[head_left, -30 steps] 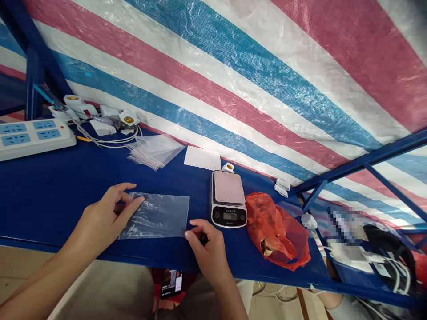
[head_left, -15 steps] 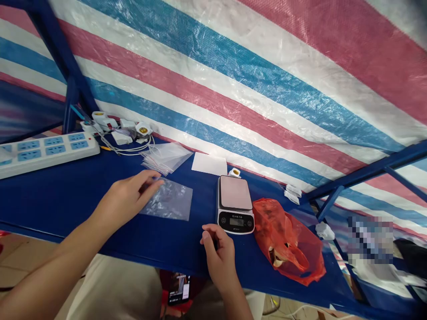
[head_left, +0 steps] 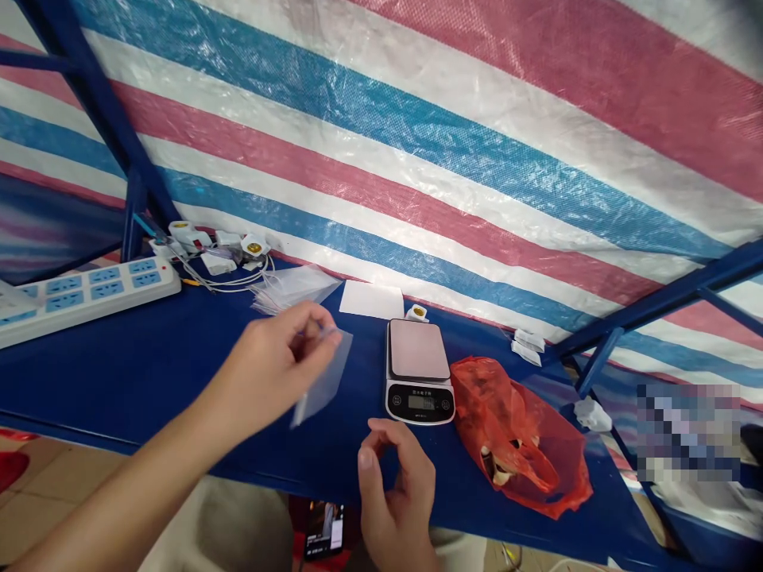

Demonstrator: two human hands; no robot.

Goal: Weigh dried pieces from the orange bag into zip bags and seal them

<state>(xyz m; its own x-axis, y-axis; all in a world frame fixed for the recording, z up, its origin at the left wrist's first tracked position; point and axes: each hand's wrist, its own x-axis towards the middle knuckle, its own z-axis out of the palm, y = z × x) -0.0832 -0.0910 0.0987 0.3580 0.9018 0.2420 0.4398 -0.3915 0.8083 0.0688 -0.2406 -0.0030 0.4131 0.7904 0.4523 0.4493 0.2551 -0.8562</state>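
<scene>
My left hand [head_left: 289, 357] pinches a clear plastic bag [head_left: 327, 388] by its upper edge, and the bag hangs tilted over the blue table. To its right, my right hand [head_left: 396, 485] is half curled with thumb and fingers apart, holding nothing. Just beyond that hand sits a digital kitchen scale [head_left: 419, 361] with a bare weighing plate; its display is too small to read. Behind my left hand lies a fanned stack of clear plastic bags [head_left: 298, 287], partly covered by the hand.
A red plastic bag [head_left: 518, 437] with contents lies right of the scale. A white card [head_left: 373, 299] lies behind it. On the left are a power strip [head_left: 101, 290] and white plugs with cables [head_left: 220, 253]. A phone [head_left: 325, 528] glows below the table edge [head_left: 250, 469].
My left hand has lifted the clear bag off the table and moved right with it. My right hand's thumb and fingers have spread a little.
</scene>
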